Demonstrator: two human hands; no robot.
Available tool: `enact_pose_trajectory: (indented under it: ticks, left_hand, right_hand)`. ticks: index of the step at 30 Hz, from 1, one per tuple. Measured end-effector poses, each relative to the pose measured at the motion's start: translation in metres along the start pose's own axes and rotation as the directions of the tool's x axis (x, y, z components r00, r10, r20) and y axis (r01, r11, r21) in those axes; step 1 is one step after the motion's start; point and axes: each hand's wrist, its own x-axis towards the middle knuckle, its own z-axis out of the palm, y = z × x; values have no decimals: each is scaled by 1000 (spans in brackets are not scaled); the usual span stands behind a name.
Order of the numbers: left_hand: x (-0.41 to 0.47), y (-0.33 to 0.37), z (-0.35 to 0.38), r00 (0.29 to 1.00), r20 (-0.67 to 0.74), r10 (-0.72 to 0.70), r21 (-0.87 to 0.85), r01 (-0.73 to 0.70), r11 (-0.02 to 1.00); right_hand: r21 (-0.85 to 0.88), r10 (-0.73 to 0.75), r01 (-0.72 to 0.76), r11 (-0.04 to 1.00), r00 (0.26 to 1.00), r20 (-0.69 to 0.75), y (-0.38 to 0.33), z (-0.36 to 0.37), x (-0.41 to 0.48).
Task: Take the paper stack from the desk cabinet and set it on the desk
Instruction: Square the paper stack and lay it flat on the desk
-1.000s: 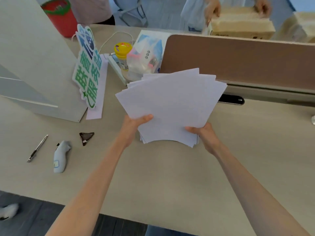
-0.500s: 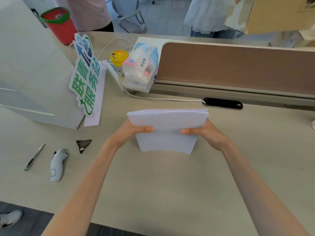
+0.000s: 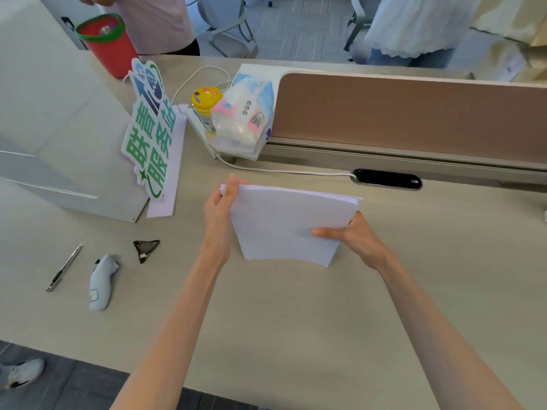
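Note:
A white paper stack [image 3: 284,223] stands squared up over the middle of the beige desk [image 3: 296,321], its lower edge at the desk surface. My left hand [image 3: 220,208] grips the stack's upper left corner. My right hand [image 3: 352,235] holds its right edge, thumb across the front sheet. The desk cabinet is not in view.
A green and blue sign [image 3: 149,128] leans on a white box [image 3: 59,128] at the left. A pen [image 3: 63,267], a pale handheld device [image 3: 102,281] and a dark triangular scrap [image 3: 145,248] lie front left. A brown divider [image 3: 414,113], bagged items [image 3: 244,119], a yellow-lidded jar [image 3: 207,105] and two people stand behind.
The fanned sheets were gathered into one squared stack and lowered toward the desk. My left hand slid up to the top left corner; my right stays at the right edge.

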Motion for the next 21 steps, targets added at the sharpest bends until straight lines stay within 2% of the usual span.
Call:
enact_pose_trajectory:
  ticks: [6,8,11,16,21]
  left_hand:
    - [-4,2,8,993,-110,-45,2,45,999]
    - [-5,1,7,999,-18,-52,56,53,997]
    - [-4,-5,-2,975,221,-33,193,-10,981]
    - [5,-15,-36,924,381,-38,22,33,999]
    - [23,-26,-44,892,397,-216,244,124,962]
  right_hand:
    - [26,2,-2,1000,1000,7,6,4,-4]
    - [39,7,-7,999,1000,24,9,6,-4]
    - [13,-27,26,1000,998,63,9,8,-2]
    - [74,-5,6,997,1000,-17,9,12,-1]
    - [74,3,-1,997,1000,-25,6,16,8]
